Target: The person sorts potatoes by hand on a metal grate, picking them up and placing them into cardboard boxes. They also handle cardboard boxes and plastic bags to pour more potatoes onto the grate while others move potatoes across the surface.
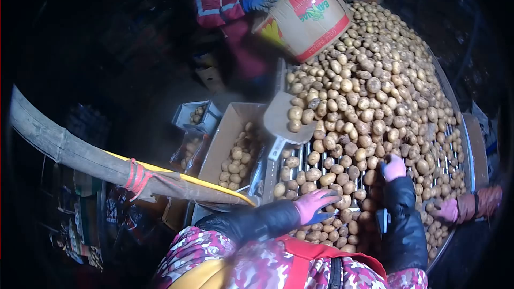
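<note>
Potatoes (369, 96) lie heaped across a slatted sorting table (303, 156), with dark gaps and metal bars showing at the near end. My left hand (317, 204), in a pink and blue glove, rests low over the potatoes near the table's left edge, its fingers stretched out and apart. Farther forward and to the right, my right hand (394, 168), also gloved, reaches in among the potatoes at the foot of the heap. Its fingertips are bent down and hidden from view.
At the right edge another person's gloved hand (445, 210) touches potatoes. A person (230, 10) across the table tips a banana carton (308, 16) over the heap. A metal scoop (286, 120) lies at the left edge; a potato-filled carton (227, 120) and curved wooden pole (96, 155) stand left.
</note>
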The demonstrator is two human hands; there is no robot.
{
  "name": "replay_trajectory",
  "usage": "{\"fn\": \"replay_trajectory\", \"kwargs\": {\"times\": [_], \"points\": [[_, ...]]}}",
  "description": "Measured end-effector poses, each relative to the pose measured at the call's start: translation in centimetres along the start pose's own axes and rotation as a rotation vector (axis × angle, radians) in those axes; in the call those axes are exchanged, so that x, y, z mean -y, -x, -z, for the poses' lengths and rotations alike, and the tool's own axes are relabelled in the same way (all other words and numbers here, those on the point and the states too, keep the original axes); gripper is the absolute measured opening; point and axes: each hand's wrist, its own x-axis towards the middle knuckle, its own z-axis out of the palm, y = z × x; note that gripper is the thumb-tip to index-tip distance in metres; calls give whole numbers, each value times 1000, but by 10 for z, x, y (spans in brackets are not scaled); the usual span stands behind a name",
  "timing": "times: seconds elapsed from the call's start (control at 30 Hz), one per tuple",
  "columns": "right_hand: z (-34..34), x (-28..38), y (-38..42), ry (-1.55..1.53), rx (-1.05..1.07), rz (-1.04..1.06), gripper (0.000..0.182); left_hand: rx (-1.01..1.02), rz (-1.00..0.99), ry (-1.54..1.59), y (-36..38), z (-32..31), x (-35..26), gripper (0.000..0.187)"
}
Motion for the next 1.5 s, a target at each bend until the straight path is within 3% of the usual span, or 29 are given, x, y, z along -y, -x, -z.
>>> {"fn": "replay_trajectory", "kwargs": {"times": [0.07, 0.17, 0.23, 0.27, 0.3, 0.33, 0.37, 0.4, 0.43, 0.47, 0.57, 0.6, 0.67, 0.73, 0.8, 0.87, 0.97, 1.1, 1.23, 1.3, 1.4, 1.47, 1.5], "points": [[-5, -1, 33, -260, -35, 24, 30, 17, 173, 653, -2, -25, 23, 64], [-11, 47, 100, -519, -137, 117, 16, 87, 357, 1326, 0, -55, 48, 70], [6, 101, 141, -418, -31, 270, 30, 241, 616, 1558, 5, -35, 35, 77], [17, 126, 153, -396, 140, 350, 36, 326, 678, 1693, 8, -53, 52, 85], [26, 142, 158, -372, 308, 429, 42, 209, 766, 1602, 10, -42, 34, 77], [30, 149, 158, -330, 285, 525, 47, 99, 853, 1502, 12, -31, 17, 69], [31, 152, 156, -286, 265, 616, 52, 124, 861, 1597, 21, -33, 26, 58], [30, 145, 150, -324, 264, 576, 57, 152, 873, 1690, 30, -34, 35, 48], [28, 131, 140, -253, 310, 524, 57, 411, 970, 2165, 26, -35, 48, 46], [30, 120, 129, -203, 227, 491, 58, 745, 1185, 2504, 22, -36, 62, 45], [14, 76, 107, 51, -102, 357, 64, 546, 640, 1859, 33, -33, 55, 47], [4, 53, 98, 90, -105, 314, 66, 480, 472, 1636, 39, -34, 53, 47], [2, 32, 92, 158, -91, 293, 71, 578, 638, 1862, 49, -60, 76, 50], [-2, 29, 90, 154, -113, 279, 71, 640, 532, 1942, 45, -75, 88, 55], [-6, 30, 94, 148, -110, 252, 71, 616, 279, 1784, 49, -77, 92, 60], [-5, 32, 91, 146, -97, 228, 70, 494, -109, 1356, 32, -43, 72, 64], [-5, 32, 91, 146, -101, 227, 70, 658, -68, 733, 46, -76, 112, 66], [-3, 33, 90, 146, -94, 216, 71, 721, 294, 1233, 35, -47, 83, 64], [-4, 33, 90, 127, -103, 229, 71, 569, 358, 1497, 48, -72, 84, 56], [0, 32, 93, 111, -93, 229, 72, 629, 515, 1791, 53, -91, 95, 51], [-4, 29, 94, 109, -110, 236, 72, 666, 526, 1852, 54, -85, 100, 41], [-5, 28, 94, 105, -124, 240, 71, 574, 748, 1764, 58, -83, 97, 37], [-5, 28, 95, 107, -120, 234, 71, 556, 738, 1713, 58, -77, 92, 35]]}}
